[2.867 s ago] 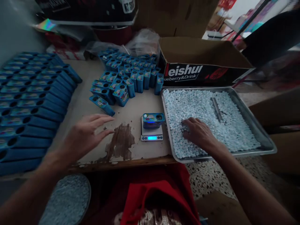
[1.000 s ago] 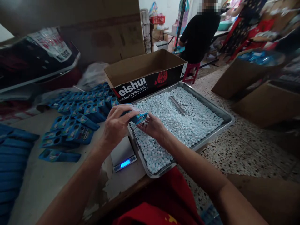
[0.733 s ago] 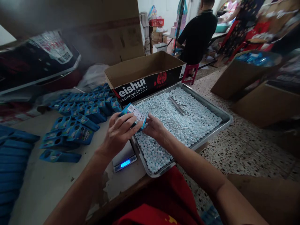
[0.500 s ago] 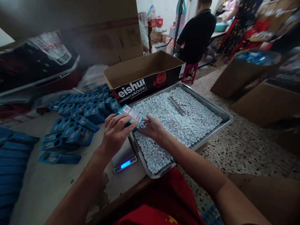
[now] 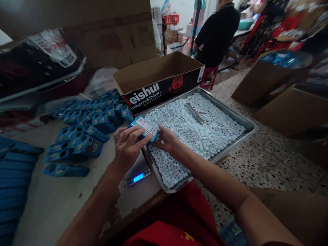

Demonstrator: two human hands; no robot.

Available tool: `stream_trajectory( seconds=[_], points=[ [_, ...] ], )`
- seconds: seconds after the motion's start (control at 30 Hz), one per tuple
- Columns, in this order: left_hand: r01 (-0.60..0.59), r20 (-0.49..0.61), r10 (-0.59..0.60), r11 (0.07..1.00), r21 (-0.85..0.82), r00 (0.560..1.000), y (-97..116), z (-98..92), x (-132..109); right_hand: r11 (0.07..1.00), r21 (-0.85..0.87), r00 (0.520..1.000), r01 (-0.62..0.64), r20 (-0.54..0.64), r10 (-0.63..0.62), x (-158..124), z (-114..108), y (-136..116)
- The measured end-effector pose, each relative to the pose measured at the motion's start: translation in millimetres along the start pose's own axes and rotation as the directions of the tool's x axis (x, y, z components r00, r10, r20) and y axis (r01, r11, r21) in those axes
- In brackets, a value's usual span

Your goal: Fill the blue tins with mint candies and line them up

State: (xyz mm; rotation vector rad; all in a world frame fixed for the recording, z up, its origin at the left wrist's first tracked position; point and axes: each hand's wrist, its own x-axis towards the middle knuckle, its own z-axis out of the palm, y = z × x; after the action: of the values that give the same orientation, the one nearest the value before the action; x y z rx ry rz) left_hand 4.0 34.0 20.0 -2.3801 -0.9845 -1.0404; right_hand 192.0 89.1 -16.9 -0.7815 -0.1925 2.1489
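Observation:
My left hand (image 5: 127, 147) grips a small blue candy box (image 5: 144, 127), tilted with its white label side up, over the near left corner of a metal tray (image 5: 249, 130). The tray is filled with pale blue candies (image 5: 202, 130). My right hand (image 5: 167, 141) is cupped right beside the box's end, fingers closed on a few of the candies. A small digital scale (image 5: 137, 172) with a lit blue display sits bare on the table just below my left hand.
Several blue boxes (image 5: 87, 123) lie in a heap on the table to the left, with stacked ones (image 5: 12, 177) at the far left. An open cardboard carton (image 5: 159, 80) stands behind the tray, and a metal bar (image 5: 194, 113) lies on the candies. A person in black (image 5: 217, 30) sits beyond.
The box was on the scale 2.9 s ago; my left hand has lifted it over the tray. In the last second it tilted label up while my right hand stayed at its end.

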Motion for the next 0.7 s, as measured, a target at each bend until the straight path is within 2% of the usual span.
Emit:
stream_trajectory(
  seconds=[0.07,0.13,0.2,0.27,0.33,0.43,0.5,0.57,0.6,0.7],
  points=[
    [0.052,-0.026,-0.052,0.998,-0.023,0.998,-4.3,5.3,-1.3,0.999,0.021,0.996,-0.043,-0.081,0.045,-5.1,5.2,-2.6],
    [0.182,-0.072,-0.187,0.981,-0.064,0.98,-6.6,7.8,-4.6,0.996,0.058,0.994,-0.062,-0.091,0.067,-10.2,9.8,-4.5],
    [0.381,-0.078,-0.394,0.914,-0.141,0.916,-5.7,6.0,-10.6,0.993,0.096,0.994,-0.071,-0.074,0.078,-14.1,12.3,-5.6],
    [0.589,-0.036,-0.611,0.775,-0.228,0.791,-1.8,0.0,-20.1,0.992,0.093,0.994,-0.086,-0.064,0.092,-16.7,12.4,-6.2],
    [0.747,0.024,-0.783,0.583,-0.32,0.621,5.0,-9.3,-33.1,0.995,0.032,0.994,-0.093,-0.046,0.094,-18.2,10.7,-7.4],
    [0.851,0.17,-0.909,0.273,-0.449,0.381,20.0,-26.8,-55.8,0.997,-0.04,0.998,-0.06,-0.004,0.06,-19.2,6.5,-10.6],
    [0.859,0.256,-0.93,0.106,-0.5,0.264,31.8,-38.0,-69.2,0.998,-0.055,1.0,-0.023,0.013,0.024,-18.7,3.7,-13.4],
    [0.848,0.299,-0.935,0.003,-0.53,0.19,42.7,-46.3,-78.8,0.995,-0.099,0.999,0.007,0.032,-0.004,-17.9,1.9,-15.9],
    [0.846,0.315,-0.933,-0.025,-0.533,0.171,47.2,-49.1,-82.1,0.991,-0.133,0.999,0.016,0.041,-0.01,-17.6,1.6,-16.9],
    [0.866,0.357,-0.921,-0.048,-0.498,0.154,55.5,-53.4,-88.1,0.971,-0.238,0.998,0.026,0.058,-0.012,-19.4,3.5,-18.5]
  ],
)
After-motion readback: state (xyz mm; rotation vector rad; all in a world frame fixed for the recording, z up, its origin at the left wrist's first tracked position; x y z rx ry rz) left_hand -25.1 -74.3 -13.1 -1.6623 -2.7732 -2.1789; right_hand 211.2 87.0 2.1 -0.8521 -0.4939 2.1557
